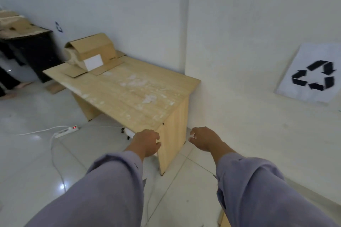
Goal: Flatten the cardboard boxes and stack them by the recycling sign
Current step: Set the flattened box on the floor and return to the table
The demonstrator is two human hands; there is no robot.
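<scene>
A brown cardboard box [92, 49] with a white label lies on its side at the far left end of the wooden table [129, 94], its flaps spread on the tabletop. A white recycling sign [311, 75] with black arrows leans on the right wall. My left hand [146, 142] hovers at the table's near corner, fingers loosely curled, holding nothing. My right hand [204, 139] hangs to the right of that corner, fingers apart and empty. Both hands are far from the box.
More cardboard [16, 26] is heaped on a black stand at the far left, with a small recycling mark [59, 26] on the wall behind it. A white power strip [67, 131] and its cable lie on the tiled floor. A person's feet [11, 90] show at the left edge.
</scene>
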